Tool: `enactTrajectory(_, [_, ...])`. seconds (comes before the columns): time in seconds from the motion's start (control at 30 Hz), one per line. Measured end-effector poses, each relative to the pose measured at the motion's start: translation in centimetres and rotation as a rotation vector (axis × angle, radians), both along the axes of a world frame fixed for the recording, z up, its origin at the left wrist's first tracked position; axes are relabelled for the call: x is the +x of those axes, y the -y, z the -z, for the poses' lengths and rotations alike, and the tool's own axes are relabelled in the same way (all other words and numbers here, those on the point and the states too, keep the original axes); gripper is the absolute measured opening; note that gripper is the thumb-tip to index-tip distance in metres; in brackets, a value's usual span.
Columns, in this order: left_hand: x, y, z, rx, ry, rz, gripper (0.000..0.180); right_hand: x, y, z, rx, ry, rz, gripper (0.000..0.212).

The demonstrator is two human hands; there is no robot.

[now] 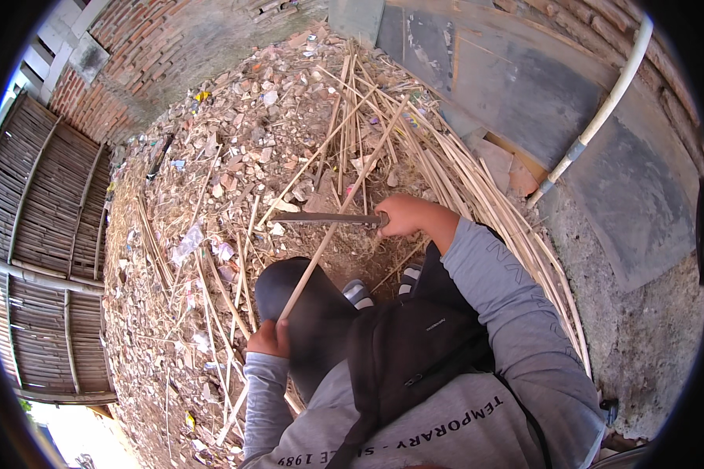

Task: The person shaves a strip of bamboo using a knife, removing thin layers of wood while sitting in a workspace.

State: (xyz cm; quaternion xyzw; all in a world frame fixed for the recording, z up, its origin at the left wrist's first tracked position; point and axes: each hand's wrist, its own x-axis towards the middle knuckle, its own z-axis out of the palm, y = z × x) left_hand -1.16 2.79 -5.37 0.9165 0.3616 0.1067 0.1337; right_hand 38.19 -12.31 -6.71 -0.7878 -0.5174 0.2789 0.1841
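Here, the left hand [269,339], at seven o'clock, grasps a thin stick [307,272] that slants up from it toward one o'clock across the middle. The right hand [403,214], on an arm reaching in from four o'clock, is clenched around a large knife [313,218], its blade crossing the stick and pointing to nine o'clock.

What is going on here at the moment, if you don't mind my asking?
A person sits low over littered ground, working with bare hands. The right hand grips a long dark blade by its handle end, while the left hand holds a long thin strip that crosses the blade in this view. More strips lie beside the person's right side.
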Motion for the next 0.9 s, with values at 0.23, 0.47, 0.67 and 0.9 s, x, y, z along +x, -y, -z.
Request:
enactTrajectory(0.23, [0.37, 0.24, -0.52, -0.010, -0.023, -0.003, 0.042, 0.39, 0.29, 0.29, 0.044, 0.047, 0.047, 0.040])
enactTrajectory(0.47, [0.13, 0.06, -0.31, 0.001, -0.012, 0.011, 0.044, 0.51, 0.41, 0.19, 0.042, 0.033, 0.036, 0.039])
enactTrajectory(0.67, [0.09, 0.08, -0.14, 0.004, 0.012, 0.016, 0.044, 0.79, 0.40, 0.08, 0.031, -0.028, 0.080, 0.037])
enactTrajectory(0.9, [0.42, 0.42, -0.64, -0.019, 0.019, 0.007, 0.045, 0.80, 0.31, 0.60, 0.062, 0.047, 0.058, 0.033])
